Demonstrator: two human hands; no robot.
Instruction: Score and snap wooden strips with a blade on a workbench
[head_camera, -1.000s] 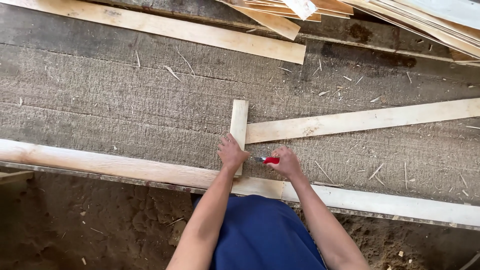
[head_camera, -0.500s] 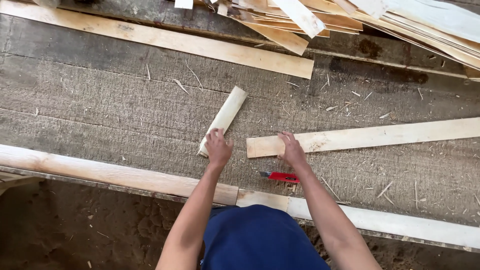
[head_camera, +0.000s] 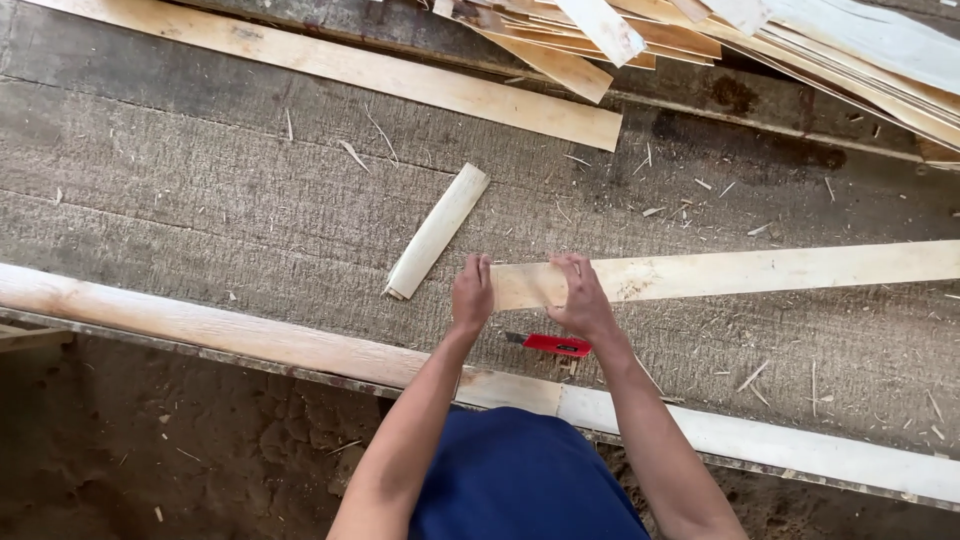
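Observation:
A long pale wood strip (head_camera: 760, 272) lies across the grey workbench (head_camera: 200, 200), running off to the right. My left hand (head_camera: 472, 292) grips its left end with the thumb on top. My right hand (head_camera: 580, 298) presses down on the strip just to the right of it. A short cut-off piece of strip (head_camera: 436, 231) lies tilted to the left of my hands, touched by neither. A red utility knife (head_camera: 550, 345) rests on the bench just below my right hand.
A pile of thin wood strips (head_camera: 800, 50) fills the back right, and one long strip (head_camera: 350, 65) lies along the back. A pale wooden rail (head_camera: 200, 325) edges the bench front, with bare earth (head_camera: 150, 450) below. Splinters litter the bench.
My left hand has let go of the short cut-off piece and moved right onto the long strip's end. My right hand has settled on the strip. The knife stays on the bench.

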